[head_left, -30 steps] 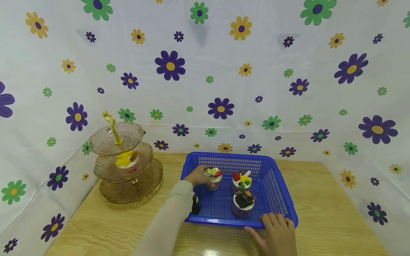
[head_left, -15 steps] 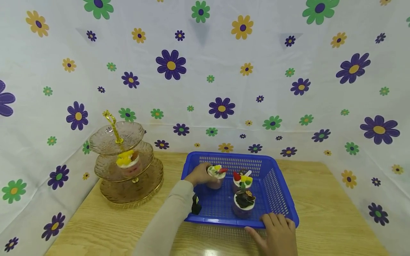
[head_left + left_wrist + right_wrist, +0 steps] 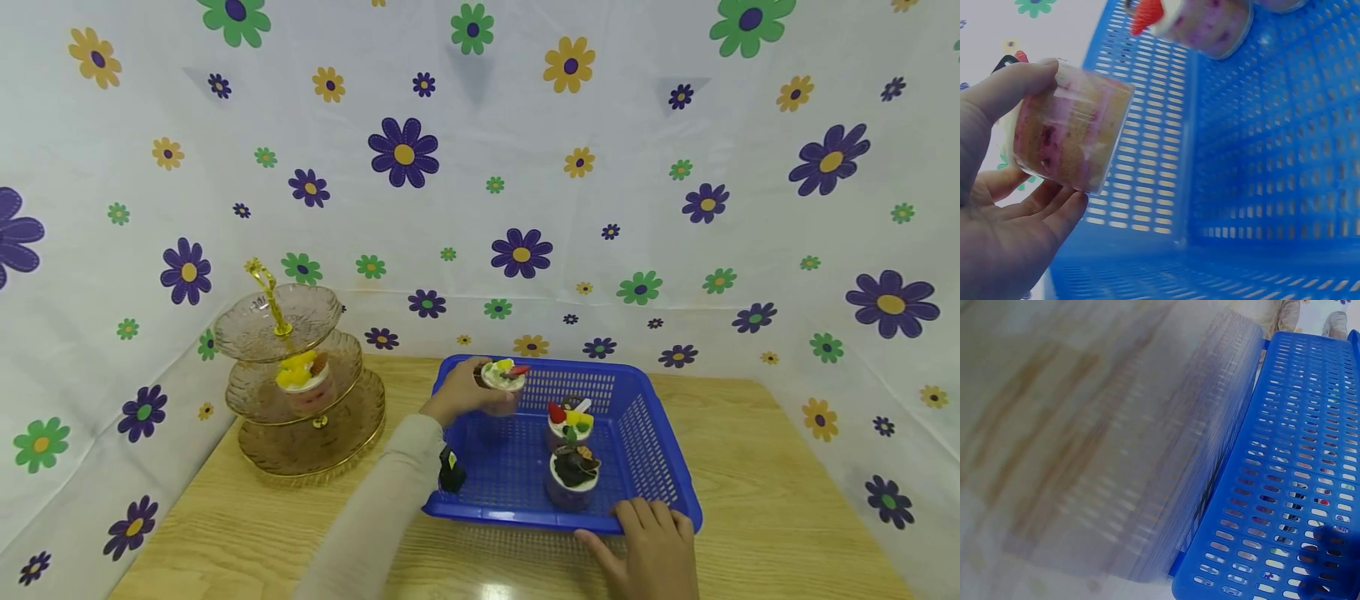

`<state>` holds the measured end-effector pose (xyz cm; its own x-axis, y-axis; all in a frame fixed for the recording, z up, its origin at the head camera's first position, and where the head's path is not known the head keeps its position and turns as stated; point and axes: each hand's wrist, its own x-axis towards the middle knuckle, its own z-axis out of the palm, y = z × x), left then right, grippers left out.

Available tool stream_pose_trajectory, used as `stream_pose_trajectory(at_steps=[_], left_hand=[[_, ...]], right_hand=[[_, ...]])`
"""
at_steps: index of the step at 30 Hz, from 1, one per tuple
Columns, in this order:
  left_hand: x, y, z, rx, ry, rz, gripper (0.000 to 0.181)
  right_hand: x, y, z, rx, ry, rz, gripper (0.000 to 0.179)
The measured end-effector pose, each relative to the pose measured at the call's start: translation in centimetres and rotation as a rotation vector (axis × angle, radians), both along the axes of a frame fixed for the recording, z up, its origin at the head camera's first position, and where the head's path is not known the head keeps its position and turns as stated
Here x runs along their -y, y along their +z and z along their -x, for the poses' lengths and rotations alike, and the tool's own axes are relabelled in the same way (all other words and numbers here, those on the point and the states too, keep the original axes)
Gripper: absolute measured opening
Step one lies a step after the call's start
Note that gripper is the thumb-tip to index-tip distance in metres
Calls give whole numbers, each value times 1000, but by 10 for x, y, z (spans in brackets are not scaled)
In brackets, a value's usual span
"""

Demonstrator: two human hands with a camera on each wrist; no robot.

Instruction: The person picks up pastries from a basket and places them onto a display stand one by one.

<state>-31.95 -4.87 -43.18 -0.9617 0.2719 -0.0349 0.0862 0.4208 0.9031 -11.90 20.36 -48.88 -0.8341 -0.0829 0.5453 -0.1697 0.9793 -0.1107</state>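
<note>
My left hand grips a clear cup of layered cake above the left back part of the blue plastic basket. Cream, yellow fruit and a red piece top this cup. In the left wrist view, thumb and fingers clasp the cake cup, whose pink and tan layers show through its side. Two more dessert cups stand in the basket: one with a strawberry and yellow fruit, one with a dark chocolate topping. My right hand holds the basket's front rim, fingers over the edge, thumb outside.
A three-tier cake stand with a gold handle stands left of the basket. On its middle tier sits a yellow-topped dessert cup. A small black object shows by my left forearm. A flowered cloth hangs behind the wooden table.
My left hand has lifted the cake cup from low in the basket up and toward its back rim. The right hand stays on the front rim.
</note>
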Motion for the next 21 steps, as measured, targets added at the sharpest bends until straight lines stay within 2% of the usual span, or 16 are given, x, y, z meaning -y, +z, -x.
stream_pose_trajectory(at_steps=[7,12,15,16,21], left_hand=[[5,18,1,-86,21,-66,74],[8,27,-1,-118,43,-90,73],[11,31,-4,-126,46,-131,70],[12,37,-9,-122,42,-139,69],[19,48,-18,-125,41,-140,71]], right_hand=[[0,0,0,-20,14,2,54],[-1,-1,0,-47,34,2,55],[0,1,0,-13,18,-7,56],[0,2,0,5,10,-10,56],[0,3,-1,28,-1,-12,56]])
